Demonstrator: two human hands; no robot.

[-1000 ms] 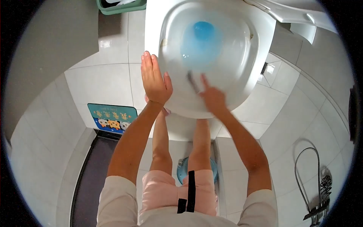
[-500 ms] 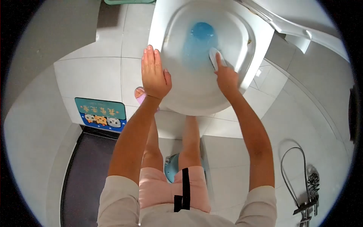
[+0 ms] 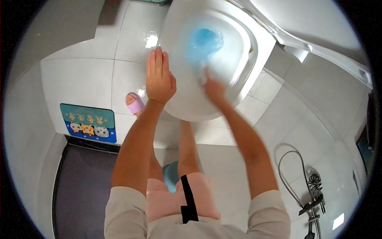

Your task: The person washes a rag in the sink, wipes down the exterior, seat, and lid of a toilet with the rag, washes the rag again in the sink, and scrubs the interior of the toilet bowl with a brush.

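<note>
A white toilet (image 3: 260, 59) stands in front of me with its lid raised and blue water (image 3: 205, 42) in the bowl. My left hand (image 3: 160, 81) lies flat at the bowl's left rim, fingers stretched out and held together, with nothing in it. Over the near part of the bowl, my right hand (image 3: 215, 91) is closed and smeared by motion, its index finger pointing forward. It grips a small white oval brush-like tool, which is mostly blurred against the white bowl now; its exact kind is unclear.
The raised lid (image 3: 310, 22) is at the upper right. Left of the toilet is a pink slipper (image 3: 135, 104) on a foot, then a cartoon mat (image 3: 89, 123). A shower hose (image 3: 292, 153) and fittings are at lower right. A blue object (image 3: 171, 175) sits by my legs.
My right hand has swept left and slightly nearer with the white tool, and the water has become ripply. My left hand stays at the rim. The view has shifted slightly.
</note>
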